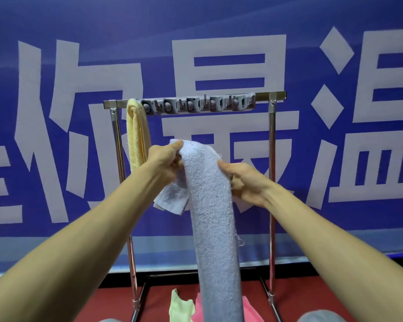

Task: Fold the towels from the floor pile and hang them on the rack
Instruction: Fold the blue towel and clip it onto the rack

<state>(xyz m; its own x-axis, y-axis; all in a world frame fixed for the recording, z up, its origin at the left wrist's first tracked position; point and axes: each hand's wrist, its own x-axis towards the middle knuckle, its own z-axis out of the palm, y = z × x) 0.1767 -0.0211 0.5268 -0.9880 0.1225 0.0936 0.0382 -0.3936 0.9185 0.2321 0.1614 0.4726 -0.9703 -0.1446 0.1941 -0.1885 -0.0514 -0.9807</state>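
Backdrop: a blue banner with large white characters, above a red floor. A metal rack is seen standing before it, with a grey hook strip fixed along the top bar. A yellow towel is hung over the bar's left end. A blue-grey towel is held up in front of the rack, below the bar, its long end hanging toward the floor. Its top fold is pinched by the left hand; its right edge is gripped by the right hand, thumb on the front. A pale green towel and a pink towel are noted on the floor.
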